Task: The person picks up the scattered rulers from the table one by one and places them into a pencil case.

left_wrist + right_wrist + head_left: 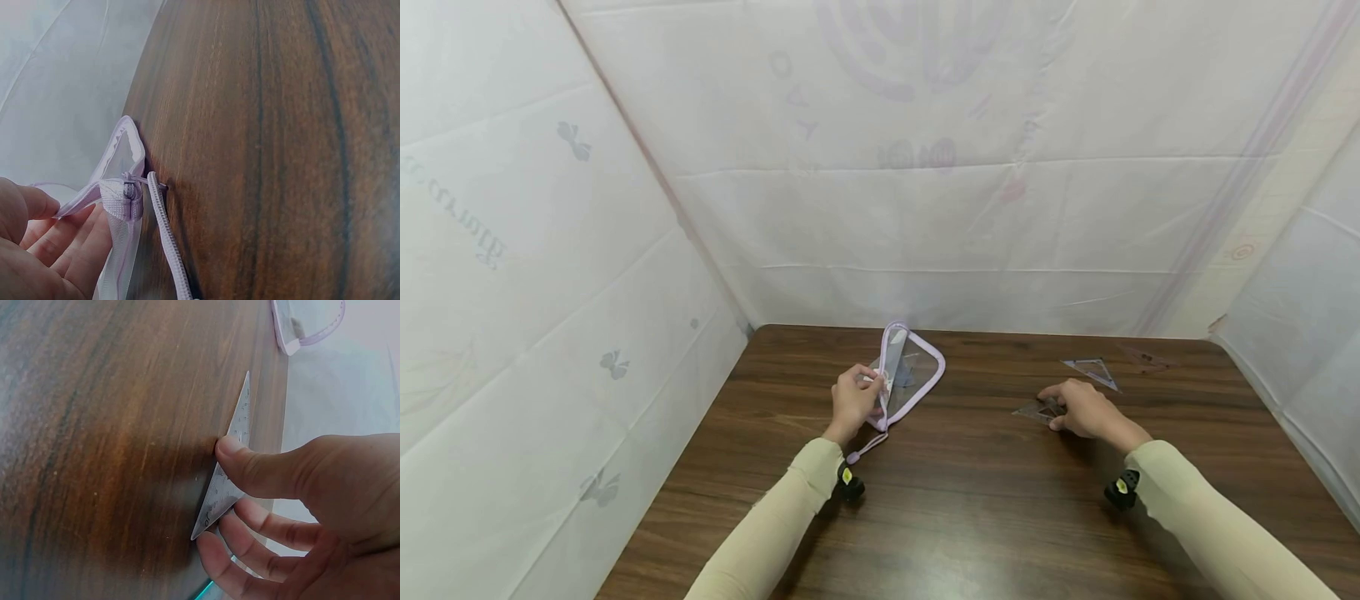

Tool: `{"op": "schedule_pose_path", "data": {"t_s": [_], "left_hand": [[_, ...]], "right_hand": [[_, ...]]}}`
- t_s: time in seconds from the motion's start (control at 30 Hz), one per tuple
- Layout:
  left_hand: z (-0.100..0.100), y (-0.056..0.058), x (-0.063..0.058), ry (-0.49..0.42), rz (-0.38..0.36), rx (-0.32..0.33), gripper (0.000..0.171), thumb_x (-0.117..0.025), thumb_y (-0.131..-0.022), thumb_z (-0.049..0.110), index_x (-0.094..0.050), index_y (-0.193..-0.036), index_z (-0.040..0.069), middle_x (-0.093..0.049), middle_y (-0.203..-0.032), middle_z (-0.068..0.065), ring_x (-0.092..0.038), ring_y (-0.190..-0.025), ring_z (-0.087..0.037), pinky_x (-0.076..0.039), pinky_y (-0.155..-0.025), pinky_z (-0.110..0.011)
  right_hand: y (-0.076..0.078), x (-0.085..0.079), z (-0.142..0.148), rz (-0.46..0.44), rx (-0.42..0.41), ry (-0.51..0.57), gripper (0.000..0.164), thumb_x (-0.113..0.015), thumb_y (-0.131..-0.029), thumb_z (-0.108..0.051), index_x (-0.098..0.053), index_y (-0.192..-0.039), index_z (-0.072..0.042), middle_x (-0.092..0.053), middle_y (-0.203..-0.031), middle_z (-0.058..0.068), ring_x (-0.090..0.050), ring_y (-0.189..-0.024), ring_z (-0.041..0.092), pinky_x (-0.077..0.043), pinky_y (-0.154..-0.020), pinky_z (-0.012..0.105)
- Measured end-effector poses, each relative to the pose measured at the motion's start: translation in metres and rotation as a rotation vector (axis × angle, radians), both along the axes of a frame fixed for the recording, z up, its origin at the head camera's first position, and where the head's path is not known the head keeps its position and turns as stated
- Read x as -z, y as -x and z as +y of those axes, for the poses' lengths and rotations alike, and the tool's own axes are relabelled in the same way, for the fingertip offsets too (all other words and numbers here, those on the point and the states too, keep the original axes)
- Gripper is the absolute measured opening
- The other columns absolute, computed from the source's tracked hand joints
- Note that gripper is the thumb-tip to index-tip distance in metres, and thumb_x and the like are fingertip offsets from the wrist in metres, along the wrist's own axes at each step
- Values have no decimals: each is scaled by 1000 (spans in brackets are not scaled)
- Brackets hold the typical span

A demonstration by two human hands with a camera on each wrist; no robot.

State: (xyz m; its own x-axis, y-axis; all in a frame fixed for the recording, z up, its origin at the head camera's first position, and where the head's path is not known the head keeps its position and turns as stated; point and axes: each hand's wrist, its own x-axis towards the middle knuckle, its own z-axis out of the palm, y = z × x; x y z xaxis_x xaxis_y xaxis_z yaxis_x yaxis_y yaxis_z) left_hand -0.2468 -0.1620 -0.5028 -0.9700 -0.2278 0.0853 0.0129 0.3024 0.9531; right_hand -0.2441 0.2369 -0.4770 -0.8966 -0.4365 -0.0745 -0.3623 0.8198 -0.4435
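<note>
A clear mesh zip pouch point(942, 368) with lavender edging lies toward the back left of the table, something bluish and a pale strip showing inside. My left hand point(853, 402) pinches its near-left edge between thumb and fingers; in the left wrist view the pouch's mouth point(135, 145) gapes beside the zip's end. On the right, my right hand point(1084, 408) holds a clear set square point(1030, 411) by its edges. The right wrist view shows the thumb on one side of that set square point(215, 494), the fingers on the other, partly covering it.
Beyond my right hand lie a bluish-edged set square point(1105, 377) and a fainter reddish one point(1148, 361). A lavender zip pull cord point(868, 447) trails from the pouch onto the wooden table point(970, 500). Pale sheets point(962, 250) hang behind and at both sides.
</note>
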Motion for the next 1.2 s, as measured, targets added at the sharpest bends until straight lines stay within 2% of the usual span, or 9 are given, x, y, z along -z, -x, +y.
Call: {"op": "schedule_pose_path", "data": {"t_s": [0.3, 0.57, 0.67, 0.83, 1.07, 1.2], "left_hand": [[1, 0, 1, -1, -7, 3, 6, -69, -95, 6, -65, -93, 4, -77, -80, -14, -71, -60, -21, -63, -48, -33], [-1, 0, 3, -9, -9, 4, 6, -69, -96, 7, -64, -93, 3, -77, -81, -14, -72, -60, -21, -63, -48, -32], [-1, 0, 3, -8, -8, 2, 6, -69, -95, 7, -64, -93, 4, -77, -82, -14, -72, -61, -22, -63, -48, -32], [-1, 0, 2, -7, -2, 5, 6, -69, -95, 7, -64, -93, 4, -77, -82, -14, -73, -63, -23, -63, -48, -33], [-1, -1, 2, -10, -1, 3, 7, -69, -95, 7, -64, -93, 4, -77, -82, -15, -73, -63, -24, -63, -48, -33], [-1, -1, 2, -12, 0, 8, 7, -69, -95, 7, -63, -93, 3, -77, -82, -15, -73, -64, -25, -63, -48, -33]], "right_hand": [[-1, 1, 2, 52, -33, 20, 43, -86, -81, -5, -66, -120, -1, -65, -105, 20, -62, -97, 38, -57, -73, 57], [-2, 6, 4, 74, -18, 54, 45, -86, -82, -7, -66, -122, -4, -66, -108, 20, -63, -98, 39, -58, -67, 52], [-2, 9, 6, 84, -1, 66, 45, -85, -82, -6, -67, -124, -5, -68, -109, 19, -65, -101, 40, -60, -70, 54], [-1, 14, 8, 138, 2, 85, 46, -84, -83, -4, -68, -125, -1, -70, -111, 19, -67, -100, 37, -60, -77, 56], [-1, 17, 7, 199, 5, 108, 45, -81, -85, -1, -67, -127, 6, -72, -107, 22, -67, -76, 19, -59, -62, 37], [-2, 17, 8, 221, 5, 127, 44, -80, -86, 0, -66, -127, 7, -73, -107, 22, -66, -72, 14, -58, -58, 32]]}}
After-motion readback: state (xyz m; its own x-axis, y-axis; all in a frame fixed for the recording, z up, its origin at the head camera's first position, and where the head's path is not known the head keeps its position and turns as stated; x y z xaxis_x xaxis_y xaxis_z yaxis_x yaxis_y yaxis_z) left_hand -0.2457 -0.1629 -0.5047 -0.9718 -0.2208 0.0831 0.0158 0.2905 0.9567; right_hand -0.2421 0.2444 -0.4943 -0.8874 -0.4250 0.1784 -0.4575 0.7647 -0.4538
